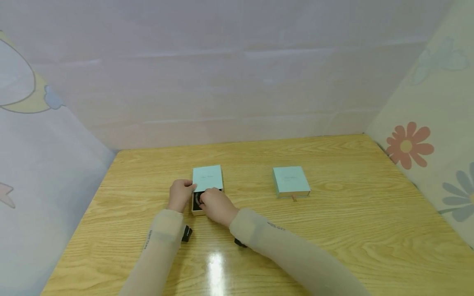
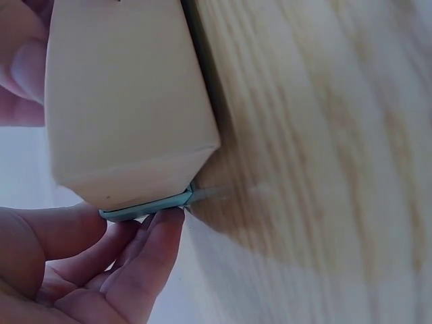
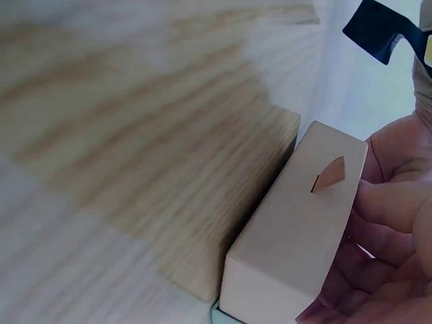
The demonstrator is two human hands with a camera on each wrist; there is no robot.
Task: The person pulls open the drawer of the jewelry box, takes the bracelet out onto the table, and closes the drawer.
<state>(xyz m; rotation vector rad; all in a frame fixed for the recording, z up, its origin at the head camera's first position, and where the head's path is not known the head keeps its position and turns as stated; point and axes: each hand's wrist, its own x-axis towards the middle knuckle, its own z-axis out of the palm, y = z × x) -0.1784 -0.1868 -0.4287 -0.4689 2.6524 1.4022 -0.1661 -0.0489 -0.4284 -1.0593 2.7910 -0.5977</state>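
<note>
A small box with a light teal sleeve (image 1: 208, 177) lies left of the table's middle, its drawer (image 1: 198, 213) pulled out towards me. The drawer has a cream outside, a dark inside and a small ribbon tab (image 3: 331, 175) on its front. My left hand (image 1: 180, 194) grips the sleeve's left side near its front edge, thumb and fingers at the teal rim in the left wrist view. Over the drawer, my right hand (image 1: 218, 206) has curled fingers reaching inside, pinching a pale curved band (image 1: 197, 199). The hand covers much of the drawer's inside.
A second teal box (image 1: 291, 181) stands closed to the right, its brown ribbon tab (image 1: 294, 198) facing me. Both rest on a wood-grain table (image 1: 355, 213). Pale cloth (image 1: 237, 90) hangs behind it, with patterned cloth at both sides. Black straps (image 1: 187, 233) show by the wrists.
</note>
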